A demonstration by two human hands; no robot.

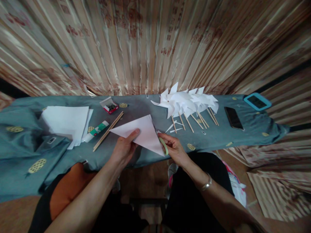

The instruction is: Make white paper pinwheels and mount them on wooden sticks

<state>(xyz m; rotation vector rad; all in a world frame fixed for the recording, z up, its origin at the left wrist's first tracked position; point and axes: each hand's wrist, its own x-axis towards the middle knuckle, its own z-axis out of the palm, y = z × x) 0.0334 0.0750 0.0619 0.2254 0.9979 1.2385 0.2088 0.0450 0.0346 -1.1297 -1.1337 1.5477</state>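
Observation:
A white sheet of paper [143,131], folded into a triangle, is held above the near edge of the cloth-covered table. My left hand [125,147] is closed on its lower left side, the thumb lying on top and the fingers underneath. My right hand [173,147] is closed round the pale green handle of a pair of scissors [164,145] at the paper's right edge. The scissor blades are mostly hidden by the paper and fingers. Thin white paper strips [175,126] lie on the cloth beyond my right hand.
White paper pinwheels [184,102] on wooden sticks lie in a row at the back. To the left are a stack of paper [65,121], a green-and-white glue tube [98,129], wooden sticks [108,131] and a red box [109,106] of small dark pieces. A phone [233,118] and a blue-framed device [258,101] lie right.

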